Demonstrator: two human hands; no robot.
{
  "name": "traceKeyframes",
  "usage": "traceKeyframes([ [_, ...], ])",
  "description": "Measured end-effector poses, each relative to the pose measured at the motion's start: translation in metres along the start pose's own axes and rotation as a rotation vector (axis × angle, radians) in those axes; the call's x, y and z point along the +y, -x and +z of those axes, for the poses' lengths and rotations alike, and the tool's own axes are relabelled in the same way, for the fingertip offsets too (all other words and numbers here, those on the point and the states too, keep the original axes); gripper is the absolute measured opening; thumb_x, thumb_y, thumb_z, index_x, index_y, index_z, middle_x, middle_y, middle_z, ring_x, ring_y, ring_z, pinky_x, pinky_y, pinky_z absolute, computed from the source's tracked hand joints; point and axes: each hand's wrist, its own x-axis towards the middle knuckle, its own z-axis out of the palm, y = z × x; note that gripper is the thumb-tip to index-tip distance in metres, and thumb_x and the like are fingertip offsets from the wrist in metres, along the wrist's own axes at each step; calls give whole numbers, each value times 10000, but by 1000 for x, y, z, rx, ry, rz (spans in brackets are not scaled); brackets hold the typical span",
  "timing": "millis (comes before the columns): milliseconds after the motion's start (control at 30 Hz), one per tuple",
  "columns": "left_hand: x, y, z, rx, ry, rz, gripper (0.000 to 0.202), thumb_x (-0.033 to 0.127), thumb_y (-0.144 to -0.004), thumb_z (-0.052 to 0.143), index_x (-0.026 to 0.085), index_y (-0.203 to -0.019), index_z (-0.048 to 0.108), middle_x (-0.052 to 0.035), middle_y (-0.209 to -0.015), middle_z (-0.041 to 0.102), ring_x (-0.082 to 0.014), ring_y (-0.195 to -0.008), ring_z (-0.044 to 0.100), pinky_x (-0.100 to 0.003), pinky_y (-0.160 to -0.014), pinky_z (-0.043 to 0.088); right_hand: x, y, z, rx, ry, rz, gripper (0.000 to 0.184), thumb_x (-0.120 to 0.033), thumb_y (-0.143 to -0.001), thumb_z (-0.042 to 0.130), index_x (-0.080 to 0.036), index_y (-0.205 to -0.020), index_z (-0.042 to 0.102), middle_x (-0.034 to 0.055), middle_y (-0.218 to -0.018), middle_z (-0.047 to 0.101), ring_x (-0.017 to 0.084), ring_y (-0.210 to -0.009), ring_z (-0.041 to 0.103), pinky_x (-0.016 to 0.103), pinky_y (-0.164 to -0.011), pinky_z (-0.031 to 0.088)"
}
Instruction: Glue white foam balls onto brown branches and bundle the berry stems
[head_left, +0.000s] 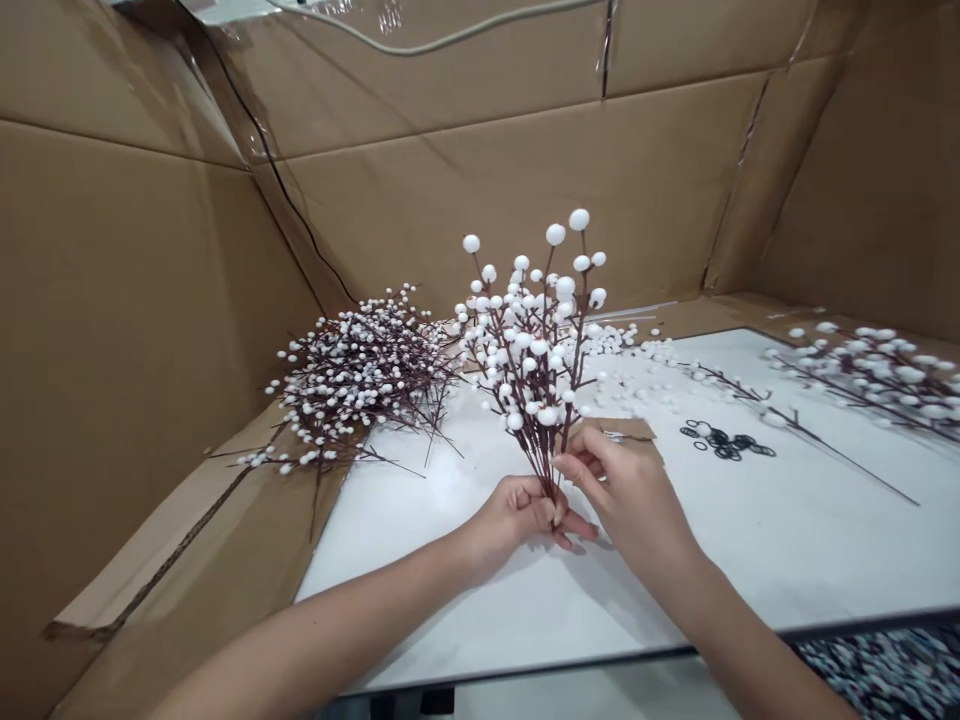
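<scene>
"What's this room?"
"Cardboard sheets point(135, 350) line the walls around a white tabletop point(465, 600). A heap of berry sprays point(360, 380) lies left, small black rings point(724, 442) right."
"And the hands?"
"The left hand point(521, 510) curls shut around the stems of an upright bunch of foam-white berries point(532, 340); the right hand point(626, 490) pinches them low down, half closed."

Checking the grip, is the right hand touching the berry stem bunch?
Touching: the head view shows the right hand gripping the berry stem bunch low down.
</scene>
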Motion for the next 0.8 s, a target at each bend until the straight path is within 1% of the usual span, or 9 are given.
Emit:
traceKeyframes([
  [67, 0, 0, -1, 14, 36, -15, 361, 441, -598, 716, 133, -609, 527, -100, -682, 686, -200, -696, 647, -255, -615, 458, 2, 0, -1, -33, -34, 20, 227, -387, -856, 426, -223, -710, 481, -22, -608, 597, 139, -528, 541, 234, -508, 359],
  [167, 0, -1, -2, 23, 78, -25, 345, 419, -604, 720, 130, -610, 531, -97, -692, 689, -192, -700, 645, -257, -630, 464, 5, 3, -2, -94, -129, 59, 264, -437, -873, 375, -227, -771, 499, -21, -639, 607, 135, -533, 554, 225, -494, 373],
  [233, 0, -1, -2, 21, 90, -24, 341, 410, -610, 720, 131, -603, 525, -96, -697, 691, -187, -705, 643, -257, -635, 468, 6, 7, -2, -105, -160, 82, 282, -449, -874, 367, -225, -779, 508, -17, -661, 615, 132, -548, 558, 221, -501, 385],
  [367, 2, -1, -1, 18, 86, -18, 334, 400, -613, 721, 134, -604, 520, -97, -703, 697, -176, -699, 642, -243, -626, 467, 10, 18, -1, -84, -157, 103, 293, -446, -873, 369, -221, -764, 520, -16, -632, 612, 129, -531, 552, 218, -492, 395],
  [467, 2, 0, -2, 47, 63, -36, 299, 381, -653, 696, 136, -626, 528, -99, -725, 707, -183, -750, 649, -231, -630, 462, 23, 24, -8, -36, -97, 124, 275, -431, -865, 384, -222, -776, 540, -6, -653, 626, 144, -562, 585, 228, -510, 421],
  [567, 1, 0, -3, 83, 38, -53, 262, 364, -688, 670, 136, -657, 545, -90, -726, 711, -184, -791, 649, -219, -625, 453, 47, 23, -32, 80, 72, 206, 230, -400, -839, 425, -225, -780, 563, 11, -714, 651, 168, -628, 612, 254, -565, 441],
  [667, 1, 0, -4, 78, 32, -66, 258, 358, -685, 674, 138, -649, 543, -88, -731, 712, -169, -761, 646, -217, -618, 447, 72, 15, -75, 210, 354, 348, 200, -358, -817, 445, -223, -849, 589, 45, -860, 665, 201, -764, 622, 284, -638, 434],
  [733, 2, 0, -4, 56, 40, -75, 267, 358, -670, 686, 142, -629, 533, -84, -708, 708, -177, -761, 646, -221, -612, 444, 87, 7, -105, 217, 575, 475, 287, -372, -828, 398, -203, -967, 582, 93, -946, 648, 221, -836, 612, 303, -661, 414],
  [800, 4, 1, -3, 31, 49, -80, 288, 365, -653, 697, 145, -608, 516, -80, -680, 699, -188, -757, 649, -224, -601, 437, 103, 0, -129, 182, 636, 521, 412, -409, -823, 370, -124, -1049, 563, 184, -1041, 603, 284, -929, 583, 345, -682, 392],
])
